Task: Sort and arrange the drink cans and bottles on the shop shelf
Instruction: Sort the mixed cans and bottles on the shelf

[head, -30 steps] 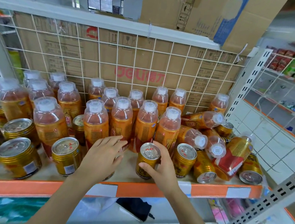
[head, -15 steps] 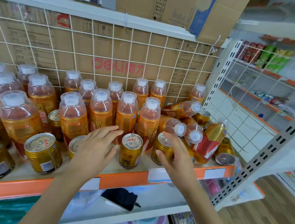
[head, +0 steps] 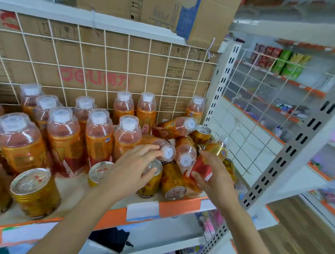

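Both hands are in among the toppled drinks at the shelf's (head: 178, 206) three o'clock end!
The right hand (head: 216, 180) curls round a tilted red-and-gold bottle (head: 201, 165). At its nine o'clock the left hand (head: 127, 173) spreads its fingers above an upright can (head: 152, 185).

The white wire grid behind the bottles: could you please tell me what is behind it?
Brown cardboard with red lettering stands behind the wire grid. Anything beyond the cardboard is covered, and the bottles hide its lowest strip.

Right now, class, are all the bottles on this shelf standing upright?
No, a tipped bottle and others at the right end of the shelf lie on their sides beside the upright bottles.
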